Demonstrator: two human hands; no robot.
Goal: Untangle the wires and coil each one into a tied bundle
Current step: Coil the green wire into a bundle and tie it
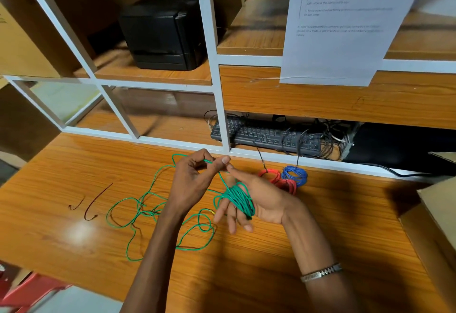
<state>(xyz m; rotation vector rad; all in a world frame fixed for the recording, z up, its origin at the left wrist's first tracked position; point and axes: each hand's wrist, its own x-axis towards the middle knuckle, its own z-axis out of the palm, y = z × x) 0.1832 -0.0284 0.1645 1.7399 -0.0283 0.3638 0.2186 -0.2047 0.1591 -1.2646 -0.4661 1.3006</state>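
Winding was under way in the head view, the only one given: the right hand (249, 196) lay palm up with its fingers straight and spread, a thick band of green wire (238, 198) wrapped round them, while the left hand (195, 177) pinched the running strand between thumb and fingertips just above and to the left of the right forefinger. Below and to the left of both hands the rest of that wire sprawled in loose, crossing loops on the worktop (320, 216). Just beyond the right hand sat a red bundle (278, 179) and a blue bundle (294, 174), each already coiled and touching the other.

The likeliest trouble seemed to be in those slack loops: several overlapped, so a firm pull from the left hand could cinch them into a knot instead of feeding clean wire. The band also sat on open fingers with nothing pinning it, so turns could slip off the fingertips and spill. Two short dark ties (95, 201) lay well to the left of the left hand, a reach away when tying came.
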